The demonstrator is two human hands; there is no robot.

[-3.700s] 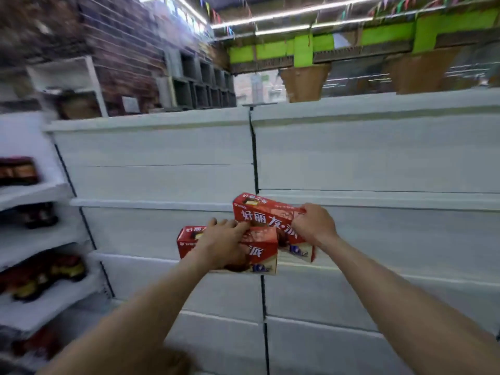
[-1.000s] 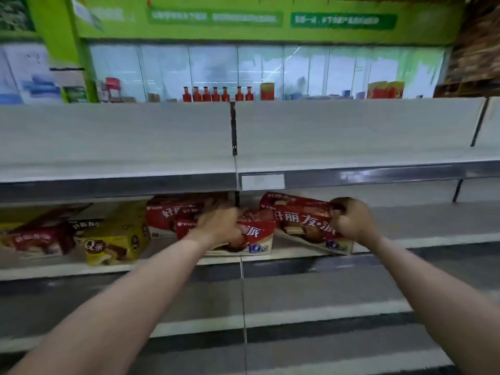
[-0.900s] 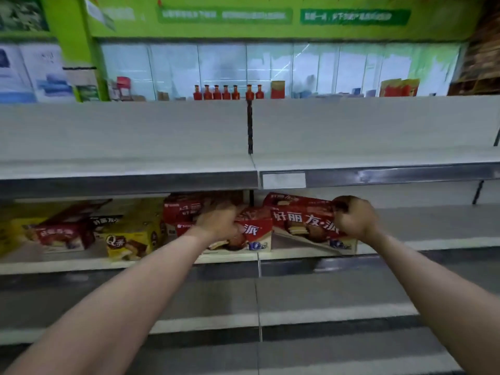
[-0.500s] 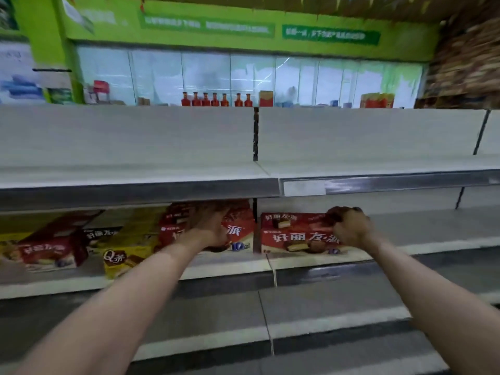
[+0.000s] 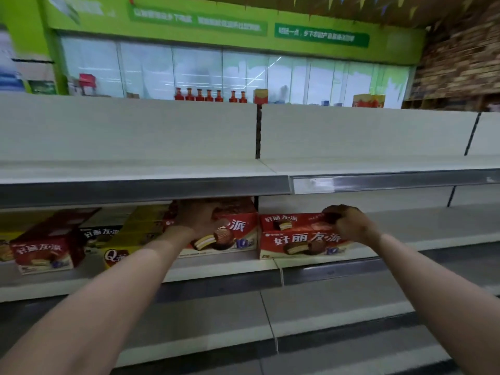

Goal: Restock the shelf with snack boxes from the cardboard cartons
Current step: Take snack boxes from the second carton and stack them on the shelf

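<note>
Grip, right hand [image 5: 349, 226]: my fingers curl over the top right corner of a red snack box [image 5: 300, 236], thumb side toward me; the box sits flat on the shelf [image 5: 433, 234], front face out, close to the front lip.

Grip, left hand [image 5: 200, 217]: I clasp the top front edge of a second red box [image 5: 232, 234]. It stands taller than the one in my right hand; whether it rests on another box or on the shelf itself I cannot tell, since my wrist hides its lower left.

Position of the two: side by side, just left of my right hand and just right of my left, apparently touching at the seam where the shelf sections meet.

Further left of my left hand: a yellow box [image 5: 127, 239], a dark box [image 5: 100, 234] behind it, then a red box turned askew [image 5: 46, 253].

Above both hands: the upper shelf's grey edge [image 5: 146, 189], close over my left knuckles.

Cartons: not in view.

Hazards, as I judge them:
- The right box lies near the front lip; letting go while it overhangs could tip it off toward me.
- Pushing the left box deeper may scrape my knuckles or snag the box top on the upper shelf edge.
- If the left box does sit on another, a sideways nudge from the right box could slide it off.
- Pressing on cardboard corners may dent them.
- The askew red box could be jostled if the row is shoved leftward.
</note>
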